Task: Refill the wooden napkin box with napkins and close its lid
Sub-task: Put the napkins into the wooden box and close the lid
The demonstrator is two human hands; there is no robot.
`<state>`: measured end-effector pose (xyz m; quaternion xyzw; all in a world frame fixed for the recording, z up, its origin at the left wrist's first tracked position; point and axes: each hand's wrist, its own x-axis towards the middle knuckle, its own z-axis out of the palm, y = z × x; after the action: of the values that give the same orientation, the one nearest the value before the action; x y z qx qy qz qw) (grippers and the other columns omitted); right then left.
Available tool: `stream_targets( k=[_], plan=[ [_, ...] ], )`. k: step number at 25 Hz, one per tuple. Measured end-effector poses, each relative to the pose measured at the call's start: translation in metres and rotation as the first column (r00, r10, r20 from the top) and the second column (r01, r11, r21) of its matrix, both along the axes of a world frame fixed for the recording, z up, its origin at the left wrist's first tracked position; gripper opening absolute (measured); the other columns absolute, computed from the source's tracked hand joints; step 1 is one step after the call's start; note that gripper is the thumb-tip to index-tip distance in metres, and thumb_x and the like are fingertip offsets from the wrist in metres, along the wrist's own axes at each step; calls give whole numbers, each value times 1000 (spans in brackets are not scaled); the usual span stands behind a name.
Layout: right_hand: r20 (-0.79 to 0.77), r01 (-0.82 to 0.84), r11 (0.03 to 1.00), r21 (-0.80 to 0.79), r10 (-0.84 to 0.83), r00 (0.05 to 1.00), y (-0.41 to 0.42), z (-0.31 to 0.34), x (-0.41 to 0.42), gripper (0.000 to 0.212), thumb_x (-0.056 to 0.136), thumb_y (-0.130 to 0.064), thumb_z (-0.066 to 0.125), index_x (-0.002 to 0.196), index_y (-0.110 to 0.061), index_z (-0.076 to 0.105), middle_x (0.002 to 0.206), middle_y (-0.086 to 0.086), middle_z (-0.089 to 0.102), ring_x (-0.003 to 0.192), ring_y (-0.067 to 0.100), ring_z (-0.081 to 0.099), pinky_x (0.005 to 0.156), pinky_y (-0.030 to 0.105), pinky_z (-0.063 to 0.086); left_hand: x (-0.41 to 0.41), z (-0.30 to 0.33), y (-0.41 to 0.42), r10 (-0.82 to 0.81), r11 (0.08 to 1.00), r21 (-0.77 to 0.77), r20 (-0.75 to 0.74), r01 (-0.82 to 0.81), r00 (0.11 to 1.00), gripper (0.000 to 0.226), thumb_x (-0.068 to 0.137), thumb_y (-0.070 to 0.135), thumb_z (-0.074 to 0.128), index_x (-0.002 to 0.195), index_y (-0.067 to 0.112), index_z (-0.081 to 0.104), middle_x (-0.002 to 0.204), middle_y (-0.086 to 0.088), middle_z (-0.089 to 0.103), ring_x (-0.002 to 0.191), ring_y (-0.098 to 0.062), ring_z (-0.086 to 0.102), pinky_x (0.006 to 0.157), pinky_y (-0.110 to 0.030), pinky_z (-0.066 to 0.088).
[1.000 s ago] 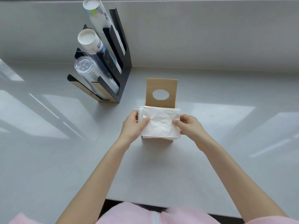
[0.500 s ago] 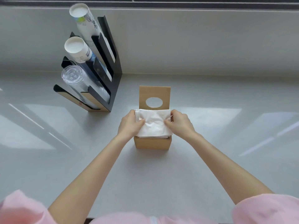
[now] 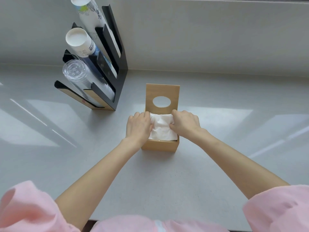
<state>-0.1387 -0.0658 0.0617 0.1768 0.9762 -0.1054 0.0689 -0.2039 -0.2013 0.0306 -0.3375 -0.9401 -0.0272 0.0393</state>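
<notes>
A small wooden napkin box (image 3: 159,145) stands on the grey counter, near the middle of the view. Its lid (image 3: 162,92), with an oval hole, stands upright at the back. A stack of white napkins (image 3: 161,129) sits inside the box, its top about level with the rim. My left hand (image 3: 138,127) grips the stack's left side and my right hand (image 3: 185,123) grips its right side, fingers curled over the napkins and pressing into the box.
A black tiered holder (image 3: 117,71) with stacks of paper cups (image 3: 78,41) and clear lids (image 3: 75,72) leans at the back left, close to the box. A grey wall (image 3: 217,39) runs along the back. The counter's front edge (image 3: 184,225) is near my body.
The napkin stack has gone down from above the box into it, with both hands following it. The camera has tilted further down over the counter.
</notes>
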Motion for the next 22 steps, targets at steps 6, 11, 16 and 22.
stream_targets(
  k=[6, 11, 16, 22],
  plan=[
    [113, -82, 987, 138, 66, 991, -4, 1, -8, 35, 83, -1, 49, 57, -13, 28, 67, 2, 39, 74, 28, 41, 48, 26, 23, 3, -6, 2, -32, 996, -82, -24, 30, 999, 27, 89, 18, 49, 112, 7, 41, 98, -7, 66, 94, -28, 57, 67, -30, 23],
    [165, -146, 964, 223, 110, 980, -6, -13, -11, 26, 83, -1, 50, 63, -10, 38, 75, 3, 44, 73, 25, 42, 43, 24, 17, 1, -10, 8, -94, 972, -221, -39, 83, 995, 23, 82, 11, 56, 101, 9, 43, 89, -5, 68, 91, -26, 55, 67, -30, 19],
    [172, -182, 947, 264, 140, 975, -10, -18, -14, 40, 81, 2, 50, 52, -14, 27, 56, -1, 30, 72, 24, 42, 44, 23, 16, -4, -10, 7, -169, 952, -268, -58, 148, 984, 22, 85, 20, 56, 102, 9, 49, 105, -7, 58, 99, -24, 52, 71, -29, 21],
    [38, -148, 973, 177, 144, 989, -2, -16, 10, 13, 88, -10, 48, 81, -10, 37, 99, 7, 59, 91, 30, 55, 48, 27, 20, -5, -3, -6, -169, 976, -137, 9, 168, 986, 34, 86, 25, 53, 117, 11, 47, 124, -9, 45, 107, -26, 46, 78, -31, 29]
  ],
)
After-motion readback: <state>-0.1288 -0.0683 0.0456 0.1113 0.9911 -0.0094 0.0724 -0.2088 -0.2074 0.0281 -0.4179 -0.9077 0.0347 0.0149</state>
